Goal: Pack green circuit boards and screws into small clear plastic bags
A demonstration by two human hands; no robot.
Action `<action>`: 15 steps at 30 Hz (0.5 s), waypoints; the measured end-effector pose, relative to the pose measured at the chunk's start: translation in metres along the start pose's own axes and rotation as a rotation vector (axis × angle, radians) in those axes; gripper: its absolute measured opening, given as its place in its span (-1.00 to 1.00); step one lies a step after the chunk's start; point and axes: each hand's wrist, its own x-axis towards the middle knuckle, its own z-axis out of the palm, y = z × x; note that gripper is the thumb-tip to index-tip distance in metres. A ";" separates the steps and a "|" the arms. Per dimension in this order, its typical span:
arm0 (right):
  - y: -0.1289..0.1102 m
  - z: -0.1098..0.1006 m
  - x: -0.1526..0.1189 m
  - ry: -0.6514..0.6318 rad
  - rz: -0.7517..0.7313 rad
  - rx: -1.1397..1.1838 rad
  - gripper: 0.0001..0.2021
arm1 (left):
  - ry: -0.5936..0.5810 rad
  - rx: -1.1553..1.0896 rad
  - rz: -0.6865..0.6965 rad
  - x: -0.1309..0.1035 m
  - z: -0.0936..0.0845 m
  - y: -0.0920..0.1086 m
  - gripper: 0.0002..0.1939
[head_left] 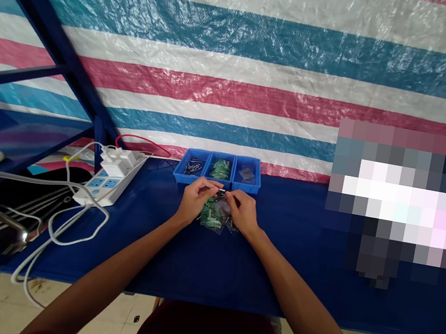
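My left hand [192, 203] and right hand [246, 212] meet above the middle of the blue table [140, 244], thumbs and fingertips pinched on a small dark piece [222, 193] between them; what it is exactly is too small to tell. Just below, on the near side, lies a loose heap of green and clear packets [213, 217], and just beyond my fingers stand three joined blue bins: left bin [194, 166] with thin dark pieces, middle bin [221, 169] with green packets, right bin [247, 175] with clear ones. I judge the likeliest trouble is the piece slipping, since my grip on it is so slight; it could vanish into the heap. My knuckles, so near the bins, might knock one. Swinging my left forearm wide could snag the white cable [102, 229] and tug the power strip [111, 185].
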 end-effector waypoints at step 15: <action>0.000 0.000 0.000 0.031 0.023 -0.023 -0.63 | -0.046 0.531 0.307 -0.003 -0.004 0.002 -0.83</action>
